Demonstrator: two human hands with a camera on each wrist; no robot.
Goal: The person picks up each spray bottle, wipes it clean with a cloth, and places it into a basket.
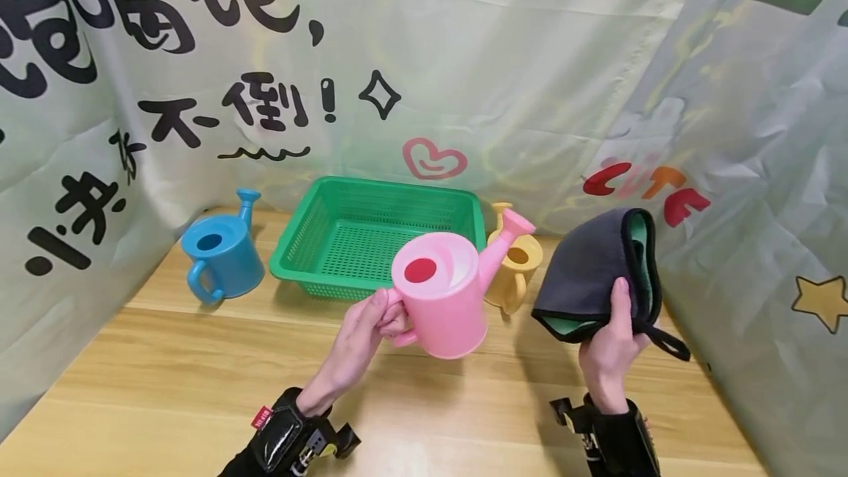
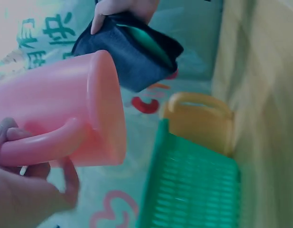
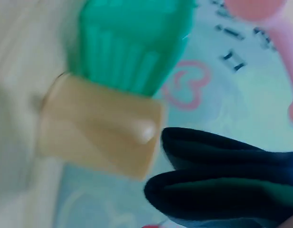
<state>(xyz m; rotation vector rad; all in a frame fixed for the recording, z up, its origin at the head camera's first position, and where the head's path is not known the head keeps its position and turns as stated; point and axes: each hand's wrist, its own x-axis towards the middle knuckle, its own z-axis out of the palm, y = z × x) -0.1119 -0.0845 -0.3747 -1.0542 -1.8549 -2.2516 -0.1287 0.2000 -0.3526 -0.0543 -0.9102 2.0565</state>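
My left hand grips the handle of a pink watering can, which is held up over the table with its spout pointing right. In the left wrist view, fingers curl round the handle of the pink can. My right hand holds a folded grey cloth with black edging, a green inner side and a hanging loop, thumb pressed on its front. The right wrist view shows the folds of the cloth close up. Cloth and pink can are apart.
A green plastic basket stands at the back middle of the wooden table. Left of it is a blue watering can; right of it a yellow watering can, partly hidden behind the pink one. A printed curtain encloses the back and sides.
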